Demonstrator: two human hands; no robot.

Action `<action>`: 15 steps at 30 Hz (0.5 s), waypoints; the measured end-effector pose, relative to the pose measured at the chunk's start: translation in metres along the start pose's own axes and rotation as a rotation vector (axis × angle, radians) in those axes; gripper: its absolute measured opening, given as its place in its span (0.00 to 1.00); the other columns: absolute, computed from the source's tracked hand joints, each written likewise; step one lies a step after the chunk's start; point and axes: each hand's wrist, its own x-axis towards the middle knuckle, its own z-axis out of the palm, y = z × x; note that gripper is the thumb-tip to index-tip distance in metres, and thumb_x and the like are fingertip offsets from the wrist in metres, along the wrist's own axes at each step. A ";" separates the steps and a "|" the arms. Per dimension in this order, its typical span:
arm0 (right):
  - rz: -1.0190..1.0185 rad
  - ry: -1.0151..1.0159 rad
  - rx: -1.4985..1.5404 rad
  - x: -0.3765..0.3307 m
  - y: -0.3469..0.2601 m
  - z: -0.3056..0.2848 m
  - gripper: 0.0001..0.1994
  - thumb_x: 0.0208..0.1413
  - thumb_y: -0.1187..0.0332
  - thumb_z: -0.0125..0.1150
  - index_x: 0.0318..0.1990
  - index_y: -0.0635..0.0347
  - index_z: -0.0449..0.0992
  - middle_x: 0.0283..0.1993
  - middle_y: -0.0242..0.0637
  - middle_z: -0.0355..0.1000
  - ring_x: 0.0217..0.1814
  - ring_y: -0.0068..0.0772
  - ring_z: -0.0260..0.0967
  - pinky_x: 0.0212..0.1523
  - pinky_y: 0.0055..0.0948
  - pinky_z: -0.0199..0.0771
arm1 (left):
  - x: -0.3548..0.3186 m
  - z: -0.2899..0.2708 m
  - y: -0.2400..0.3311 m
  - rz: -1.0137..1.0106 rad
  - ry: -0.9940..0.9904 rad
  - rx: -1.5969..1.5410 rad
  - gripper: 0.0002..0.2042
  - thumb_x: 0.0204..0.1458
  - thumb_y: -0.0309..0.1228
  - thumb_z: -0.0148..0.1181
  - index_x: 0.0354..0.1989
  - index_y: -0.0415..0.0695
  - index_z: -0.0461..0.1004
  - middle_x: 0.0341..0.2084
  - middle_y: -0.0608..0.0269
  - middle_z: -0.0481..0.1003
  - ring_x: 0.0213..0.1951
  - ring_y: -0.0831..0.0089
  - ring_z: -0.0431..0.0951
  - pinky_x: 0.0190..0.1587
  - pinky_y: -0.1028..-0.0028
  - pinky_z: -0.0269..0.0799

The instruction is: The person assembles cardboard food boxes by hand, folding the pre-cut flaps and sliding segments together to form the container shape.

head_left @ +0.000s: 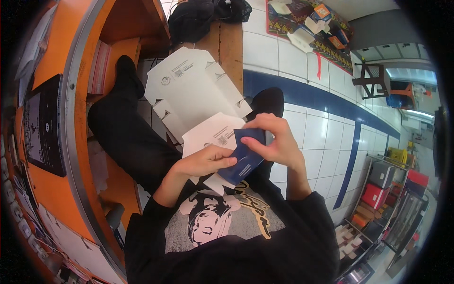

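- Cardboard, in the form of a small carton blank (243,161), dark blue on one face and white on the other, sits between both hands just above the person's lap, in front of the chest.
- Its long axis runs on a diagonal, from the upper right near the right hand down to the lower left, where a white flap pokes out below the left hand.
- Left hand (205,163) grips the lower left part, its fingers curled snugly over the blue face with the thumb on top.
- Right hand (276,142) pinches the upper end, its fingers bent close together over the top edge.
- Judging from this grip, a crease could go crooked or a flap could tear if the right hand presses off the scored line; the thin board looks easy to crumple.
- The blank could also slip off the lap toward the tiled floor (321,128), since nothing supports it from beneath.
- Just beyond the hands lies a stack of flat white blanks (194,90), resting across the person's dark-trousered legs.
- To the left curves an orange desk (90,57) with a dark tablet-like panel (45,125) on it.
- Farther off, more folded boxes lie on a patterned mat (307,23), well apart from the hands.
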 end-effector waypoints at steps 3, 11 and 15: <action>-0.018 -0.102 -0.135 -0.001 -0.007 0.001 0.10 0.41 0.72 0.65 0.35 0.58 0.78 0.33 0.38 0.70 0.38 0.41 0.67 0.40 0.31 0.65 | 0.008 0.001 -0.019 0.077 0.095 0.124 0.13 0.59 0.34 0.54 0.41 0.33 0.71 0.26 0.66 0.74 0.29 0.84 0.69 0.34 0.80 0.66; -0.146 -0.459 -0.147 0.001 -0.010 -0.004 0.12 0.45 0.73 0.63 0.40 0.58 0.77 0.42 0.40 0.68 0.47 0.41 0.66 0.49 0.36 0.66 | 0.009 0.010 -0.014 0.222 0.273 -0.062 0.13 0.56 0.29 0.56 0.46 0.37 0.65 0.25 0.64 0.76 0.29 0.84 0.73 0.32 0.83 0.66; -0.228 0.274 -0.245 0.005 -0.019 0.009 0.18 0.40 0.73 0.68 0.43 0.57 0.74 0.44 0.42 0.66 0.44 0.43 0.66 0.45 0.35 0.66 | 0.008 0.003 0.003 0.496 0.748 -0.426 0.08 0.58 0.28 0.53 0.43 0.40 0.65 0.28 0.60 0.77 0.31 0.81 0.76 0.32 0.81 0.72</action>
